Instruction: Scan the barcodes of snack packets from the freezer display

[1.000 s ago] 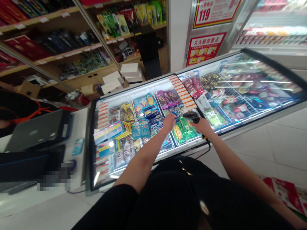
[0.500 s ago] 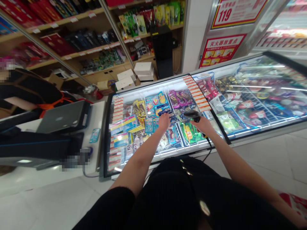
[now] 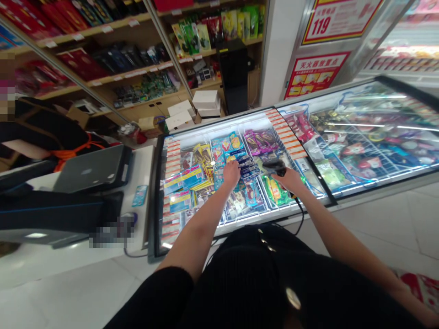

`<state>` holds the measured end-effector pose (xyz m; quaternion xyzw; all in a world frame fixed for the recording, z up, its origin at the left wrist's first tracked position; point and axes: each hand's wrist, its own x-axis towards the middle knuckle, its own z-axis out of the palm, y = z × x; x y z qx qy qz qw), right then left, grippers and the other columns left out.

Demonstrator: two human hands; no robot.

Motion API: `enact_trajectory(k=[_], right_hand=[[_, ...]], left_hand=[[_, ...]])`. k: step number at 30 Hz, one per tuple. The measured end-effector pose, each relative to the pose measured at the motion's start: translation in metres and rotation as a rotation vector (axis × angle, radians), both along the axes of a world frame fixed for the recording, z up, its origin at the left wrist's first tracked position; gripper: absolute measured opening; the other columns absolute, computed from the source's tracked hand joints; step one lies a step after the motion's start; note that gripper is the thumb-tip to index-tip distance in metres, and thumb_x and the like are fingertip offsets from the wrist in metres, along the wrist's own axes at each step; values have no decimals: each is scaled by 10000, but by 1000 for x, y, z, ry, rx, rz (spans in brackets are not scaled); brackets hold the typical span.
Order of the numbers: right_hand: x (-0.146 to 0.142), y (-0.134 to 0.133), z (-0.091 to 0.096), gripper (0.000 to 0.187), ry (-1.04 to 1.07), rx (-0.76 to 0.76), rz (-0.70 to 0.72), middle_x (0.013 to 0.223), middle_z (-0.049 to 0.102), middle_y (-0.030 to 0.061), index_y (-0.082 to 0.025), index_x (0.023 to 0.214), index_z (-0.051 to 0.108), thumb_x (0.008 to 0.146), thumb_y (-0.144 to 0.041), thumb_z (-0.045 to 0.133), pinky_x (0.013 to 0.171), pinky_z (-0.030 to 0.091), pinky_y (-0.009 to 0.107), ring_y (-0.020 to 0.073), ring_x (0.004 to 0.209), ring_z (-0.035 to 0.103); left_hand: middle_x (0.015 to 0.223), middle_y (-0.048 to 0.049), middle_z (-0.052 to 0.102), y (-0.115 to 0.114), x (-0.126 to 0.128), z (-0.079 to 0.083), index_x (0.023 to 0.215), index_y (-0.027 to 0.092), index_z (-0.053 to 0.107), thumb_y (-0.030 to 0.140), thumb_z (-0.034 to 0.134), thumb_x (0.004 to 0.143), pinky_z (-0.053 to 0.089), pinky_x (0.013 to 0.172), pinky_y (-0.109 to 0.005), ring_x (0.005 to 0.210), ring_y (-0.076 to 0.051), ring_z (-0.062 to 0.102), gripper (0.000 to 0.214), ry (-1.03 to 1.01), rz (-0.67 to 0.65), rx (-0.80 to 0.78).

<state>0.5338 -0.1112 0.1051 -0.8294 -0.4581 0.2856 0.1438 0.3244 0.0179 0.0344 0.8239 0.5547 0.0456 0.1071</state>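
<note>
While the right hand [image 3: 290, 180] closes round the scanner [image 3: 274, 165] over the freezer [image 3: 157, 196], probably to aim it at the blue packets [image 3: 249, 169] lying there, the left hand [image 3: 232, 173] curls just beside them; whether it pinches one, I cannot tell.

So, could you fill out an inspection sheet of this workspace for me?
Surface: lit, glass-topped display case with orange-and-white labels.
Job's things: black handheld device; dark blue packets beside the left hand.
Clutter: laptop-like device and light-blue packet on the side counter.
Hands: left hand's grip unclear; right hand grips the black handheld device.
Cables: black cable below the right hand; thin cable near the side counter's edge.
Surroundings: stocked shelves, red-and-white sign, a person with an orange strap beyond the side counter.
</note>
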Motion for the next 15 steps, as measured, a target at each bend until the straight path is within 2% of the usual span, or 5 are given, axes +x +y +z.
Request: enact_trajectory(k=[7,15], right_hand=[[10,-10,-2,303,52,-1,-73,524,619,26,-129,898,678,851,-426,645,536,442,235,169,496,628],[47,-21,4,276,72,2,-156,495,604,18,-145,821,661,837,-420,649,520,457,235,160,458,613]], left_hand=[[1157,-101,619,-3,16,9,1092,192,599,312,528,951,367,994,-345,1134,-239,543,198,-50,-37,59],[1135,-104,634,-6,62,7,1096,176,613,270,523,949,404,960,-331,1114,-229,565,196,-90,-148,60]])
